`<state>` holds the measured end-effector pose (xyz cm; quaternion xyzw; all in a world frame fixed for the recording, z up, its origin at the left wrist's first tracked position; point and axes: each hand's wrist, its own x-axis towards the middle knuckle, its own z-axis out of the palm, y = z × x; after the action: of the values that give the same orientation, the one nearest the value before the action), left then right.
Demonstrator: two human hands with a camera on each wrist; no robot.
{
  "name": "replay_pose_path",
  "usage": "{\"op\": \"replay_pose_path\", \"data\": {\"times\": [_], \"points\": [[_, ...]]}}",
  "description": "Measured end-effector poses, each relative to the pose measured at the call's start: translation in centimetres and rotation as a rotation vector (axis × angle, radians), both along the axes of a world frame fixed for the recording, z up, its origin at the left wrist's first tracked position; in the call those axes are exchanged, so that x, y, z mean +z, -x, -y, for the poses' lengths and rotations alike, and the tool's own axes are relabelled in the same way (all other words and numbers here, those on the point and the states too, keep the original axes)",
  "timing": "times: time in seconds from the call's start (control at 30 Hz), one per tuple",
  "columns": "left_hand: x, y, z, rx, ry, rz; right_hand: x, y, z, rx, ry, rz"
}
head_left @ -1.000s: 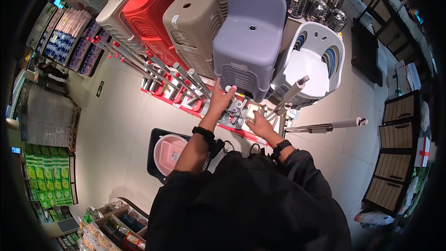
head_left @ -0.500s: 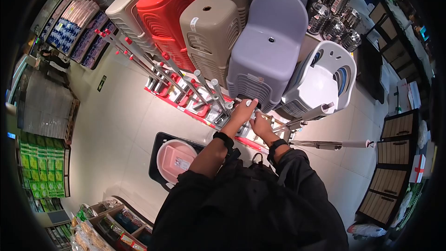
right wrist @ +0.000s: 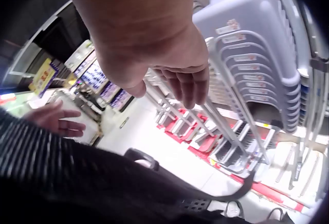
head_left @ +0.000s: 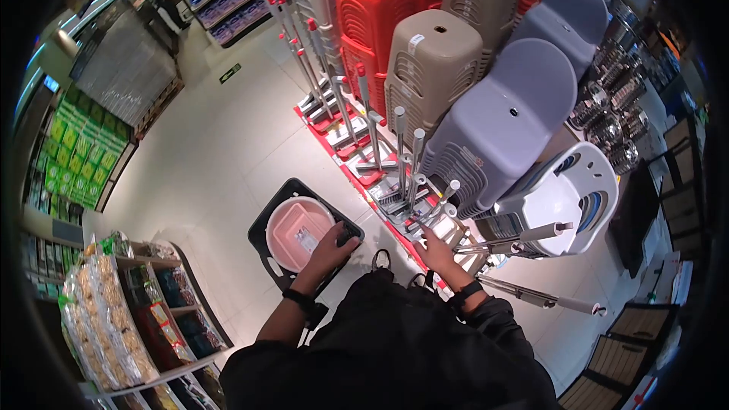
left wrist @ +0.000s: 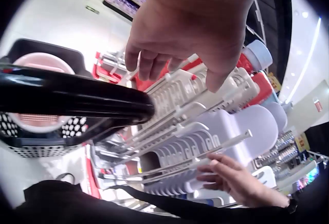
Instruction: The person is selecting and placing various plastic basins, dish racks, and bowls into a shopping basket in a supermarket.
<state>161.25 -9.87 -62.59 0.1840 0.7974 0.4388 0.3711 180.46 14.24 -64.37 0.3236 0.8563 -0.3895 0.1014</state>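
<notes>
My left hand (head_left: 329, 252) is over the right side of a black shopping basket (head_left: 262, 235), its fingers loosely bent. Inside the basket lies a pink basin (head_left: 285, 216) with a white label. In the left wrist view nothing shows between the left hand's fingers, and a glossy black bar (left wrist: 77, 93) crosses before the basket. My right hand (head_left: 440, 252) hovers at the front of a row of long-handled dustpans and brushes (head_left: 395, 197). In the right wrist view its fingers (right wrist: 187, 88) hang loosely, overlapping the grey poles (right wrist: 234, 95).
Behind the dustpans rise stacks of purple chairs (head_left: 493, 125), beige stools (head_left: 437, 45) and red stools (head_left: 376, 0). White chairs (head_left: 554, 205) and slanting poles (head_left: 531, 296) are on the right. Shelves of packaged goods (head_left: 118, 319) stand at left, beside a tiled floor (head_left: 220, 159).
My left hand has moved from the dustpan row leftward to the basket. My hands, close together half a second ago, are now apart. The head view has turned left.
</notes>
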Motion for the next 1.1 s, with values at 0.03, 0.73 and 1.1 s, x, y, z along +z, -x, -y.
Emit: {"op": "replay_pose_path", "data": {"times": [0.03,0.73,1.1], "points": [[0.4,-1.1,2.4,0.040,0.005,0.001,0.4,1.4,1.0,0.103,-0.007,-0.027],[-4.3,-6.4,16.4,-0.051,0.308,-0.172,-1.6,9.4,16.9,0.630,-0.204,-0.386],[-5.8,0.0,18.3,-0.068,0.204,-0.293,-1.8,13.7,19.7,0.523,-0.250,-0.329]]}}
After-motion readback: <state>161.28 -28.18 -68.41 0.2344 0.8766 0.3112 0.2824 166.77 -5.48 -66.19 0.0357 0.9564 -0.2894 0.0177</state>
